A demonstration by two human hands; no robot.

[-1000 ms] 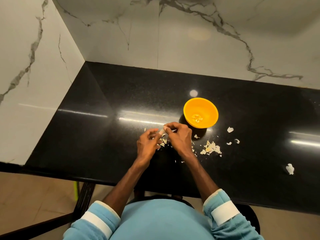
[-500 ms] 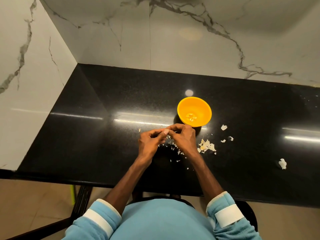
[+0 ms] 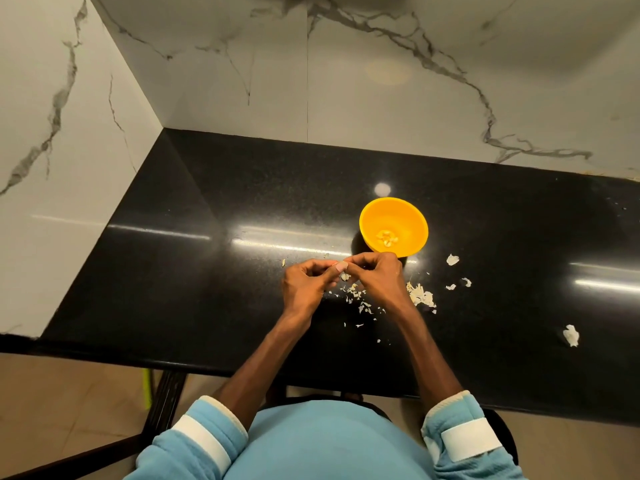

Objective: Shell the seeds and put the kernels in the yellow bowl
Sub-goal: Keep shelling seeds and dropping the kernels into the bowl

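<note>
Left hand [image 3: 304, 284] and right hand [image 3: 378, 276] meet fingertip to fingertip at frame centre, all fingers curled, pinching a small pale seed [image 3: 342, 267] that is largely hidden. Yellow bowl [image 3: 367, 216] stands upright just above the right hand, right of centre, a few kernels [image 3: 388, 237] at its bottom. Shell fragments [image 3: 421, 296] lie scattered on the black countertop [image 3: 242, 202] below and right of the hands

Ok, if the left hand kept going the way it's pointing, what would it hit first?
The right hand: their fingers meet, pinching what looks like a small pale seed. Past that, probably the round yellow plastic bowl, though height is unclear.
</note>
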